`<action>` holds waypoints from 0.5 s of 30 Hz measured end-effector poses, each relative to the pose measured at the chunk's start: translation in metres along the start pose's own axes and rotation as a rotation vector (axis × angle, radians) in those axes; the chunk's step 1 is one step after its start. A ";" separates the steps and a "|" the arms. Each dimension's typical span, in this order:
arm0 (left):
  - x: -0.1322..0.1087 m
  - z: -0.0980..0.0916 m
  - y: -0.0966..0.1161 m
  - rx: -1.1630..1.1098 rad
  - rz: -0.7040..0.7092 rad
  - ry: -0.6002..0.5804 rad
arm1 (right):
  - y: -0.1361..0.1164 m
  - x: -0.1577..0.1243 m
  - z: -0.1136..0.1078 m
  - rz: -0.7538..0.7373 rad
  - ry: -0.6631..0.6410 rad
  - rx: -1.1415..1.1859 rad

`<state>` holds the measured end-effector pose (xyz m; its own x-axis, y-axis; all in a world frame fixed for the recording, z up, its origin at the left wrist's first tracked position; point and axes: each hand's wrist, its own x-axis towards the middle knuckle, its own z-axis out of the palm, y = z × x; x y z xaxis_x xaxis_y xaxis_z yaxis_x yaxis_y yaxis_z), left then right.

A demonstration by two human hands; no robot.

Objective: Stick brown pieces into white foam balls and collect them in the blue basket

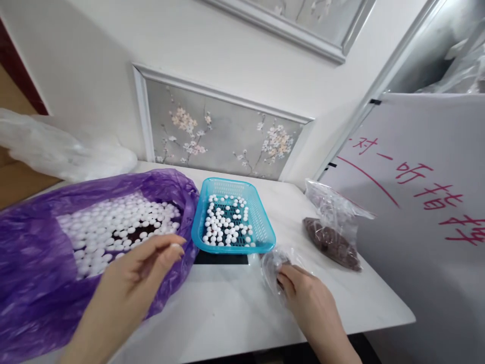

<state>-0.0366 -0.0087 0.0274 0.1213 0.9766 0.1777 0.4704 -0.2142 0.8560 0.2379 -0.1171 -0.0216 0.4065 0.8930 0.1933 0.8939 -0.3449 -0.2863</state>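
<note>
I am watching my left hand (140, 273) pinching one white tablet (176, 246) between thumb and fingertips; it is small, round, smooth and matte. Just behind that hand, the purple bag (30, 263) is lying open with many more of them heaped inside. My right hand (306, 298) is gripping a small clear bag (275, 265), crinkled, flat on the table (227, 308). Between and beyond both hands, a blue basket (265, 222) is holding a scatter of tablets. Past the right hand, a bag of brown bits (333, 242) is resting.
</note>
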 end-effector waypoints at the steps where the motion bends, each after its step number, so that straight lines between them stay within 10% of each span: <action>1: -0.009 0.007 0.004 -0.137 -0.025 -0.069 | -0.004 0.000 0.003 0.004 -0.013 -0.039; 8: -0.042 0.042 0.026 -0.858 -0.448 -0.423 | -0.012 0.002 0.010 -0.037 -0.049 -0.182; 15: -0.044 0.048 0.030 -1.028 -0.608 -0.426 | -0.008 0.001 0.012 -0.084 -0.059 -0.211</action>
<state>0.0138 -0.0592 0.0220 0.4855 0.7866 -0.3815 -0.3212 0.5664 0.7589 0.2286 -0.1101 -0.0299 0.3225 0.9345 0.1509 0.9465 -0.3156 -0.0681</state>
